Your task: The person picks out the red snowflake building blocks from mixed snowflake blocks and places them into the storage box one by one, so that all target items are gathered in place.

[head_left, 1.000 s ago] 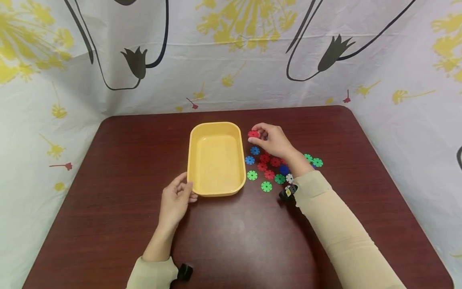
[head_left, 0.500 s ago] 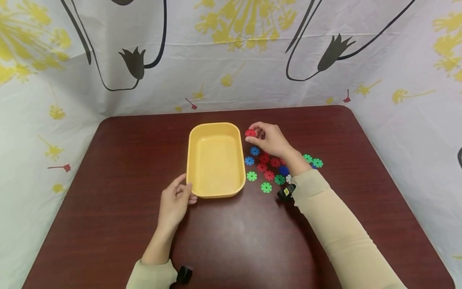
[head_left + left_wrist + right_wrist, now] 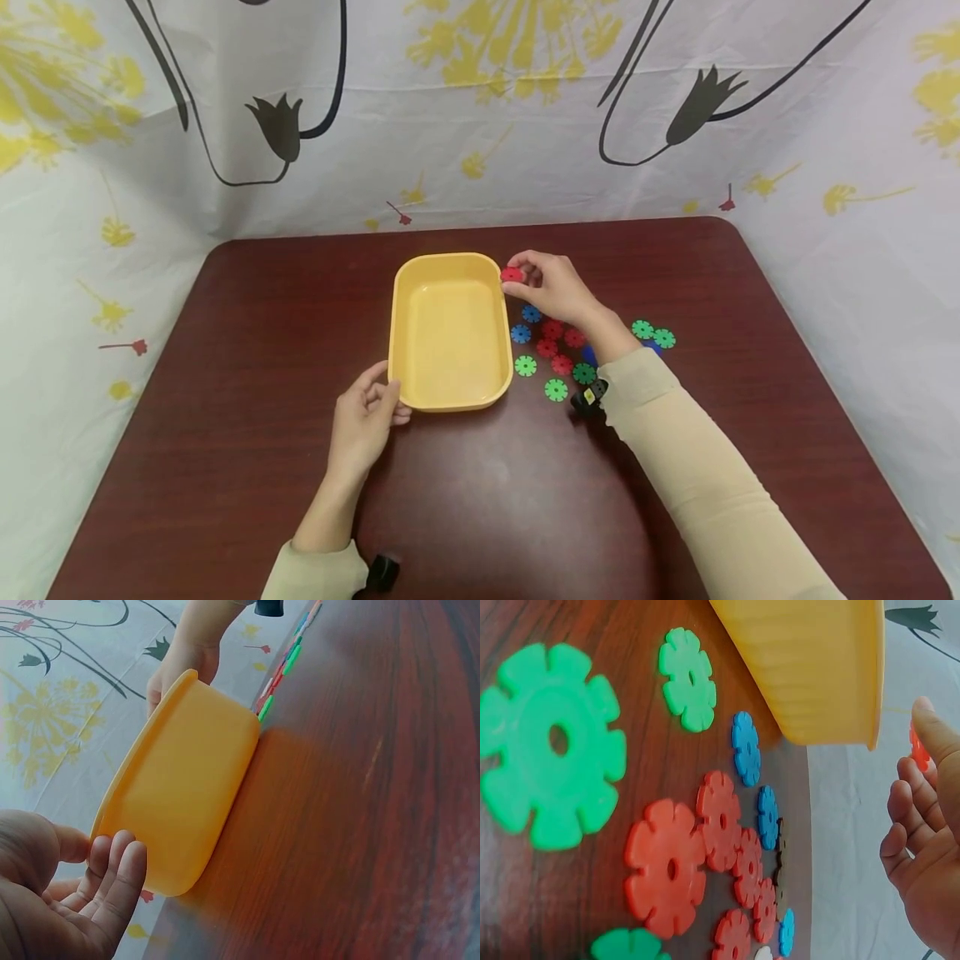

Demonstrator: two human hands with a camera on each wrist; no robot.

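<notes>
A yellow plastic tray (image 3: 450, 400) stands on the dark wooden table, its inside bare in the head view. My left hand (image 3: 366, 417) pinches its near left corner, with the thumb at the rim and fingers against the outer wall (image 3: 180, 772). My right hand (image 3: 553, 287) pinches a red notched disc (image 3: 512, 275) between thumb and fingers, right at the tray's far right rim. In the right wrist view that disc (image 3: 919, 748) is mostly hidden behind the thumb. Loose discs lie below the right hand, among them a blue disc (image 3: 531, 313) and a light green disc (image 3: 526, 366).
Several red discs, such as one red disc (image 3: 562, 364), lie right of the tray, partly under the right forearm. Two green discs (image 3: 663, 338) lie further right beside a dark blue one. A white patterned cloth (image 3: 480, 167) hangs behind the table's far edge.
My right hand has moved left with the red disc, from beside the tray to its right rim. My left hand keeps its hold on the tray corner.
</notes>
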